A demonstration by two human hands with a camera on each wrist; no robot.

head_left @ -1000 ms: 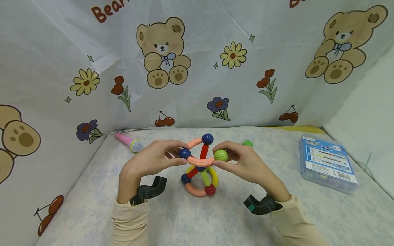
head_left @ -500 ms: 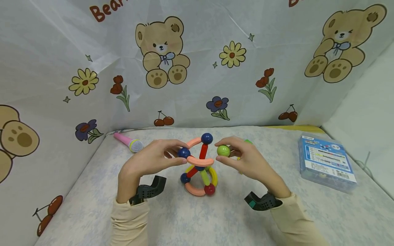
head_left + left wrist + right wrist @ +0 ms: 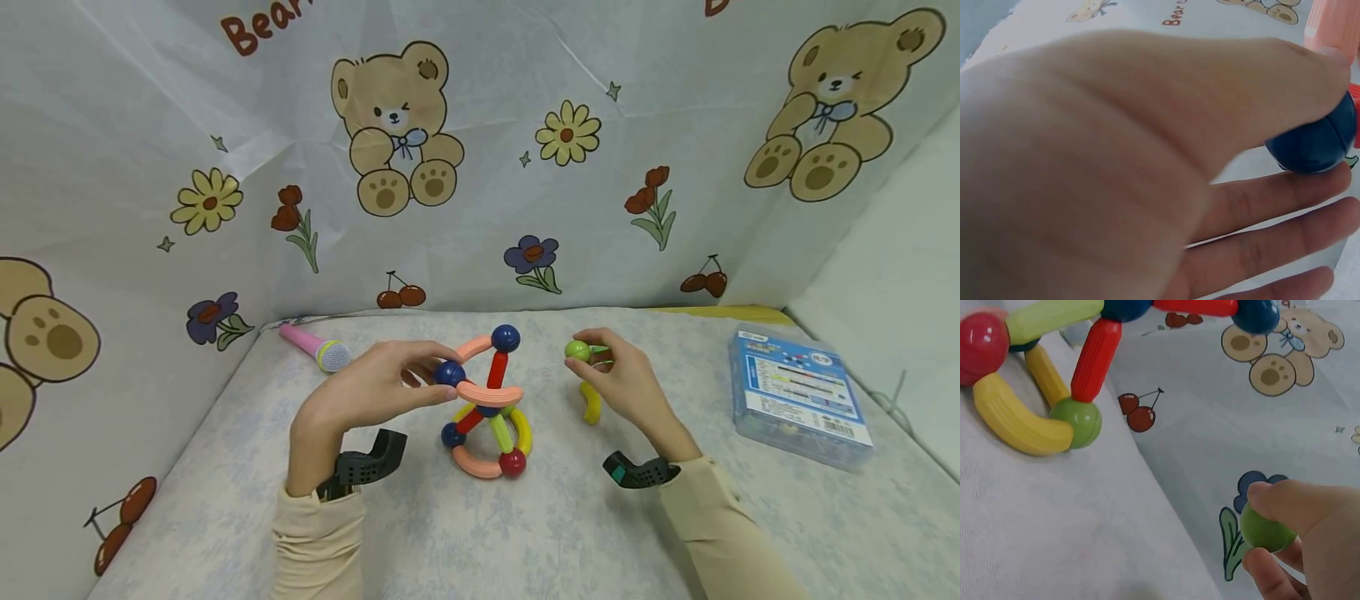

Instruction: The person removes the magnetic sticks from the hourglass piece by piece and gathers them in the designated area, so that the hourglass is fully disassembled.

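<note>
My left hand (image 3: 382, 379) pinches a dark blue ball (image 3: 450, 373) between thumb and index finger; the left wrist view shows the ball (image 3: 1317, 145) under the thumb. A pink curved rod (image 3: 491, 396) extends from that ball, its right end bare. Behind and below stands a structure of magnetic balls and rods, with a red ball (image 3: 513, 463) at its base, a red rod (image 3: 498, 369) and a blue ball (image 3: 506, 337) on top. To its right, my right hand (image 3: 622, 379) holds a light green ball (image 3: 577, 351) at the fingertips, apart from the structure.
A yellow curved rod (image 3: 592, 405) lies on the table below my right hand. The pink toy microphone (image 3: 317, 347) rests at the back left. At the right sits a clear plastic box (image 3: 798, 396) with a blue label. A bear-print cloth (image 3: 480, 250) hangs behind.
My right hand has drawn the green ball off the pink curved rod's end and carried it to the right, uncovering the yellow curved rod on the table. My left hand stays put.
</note>
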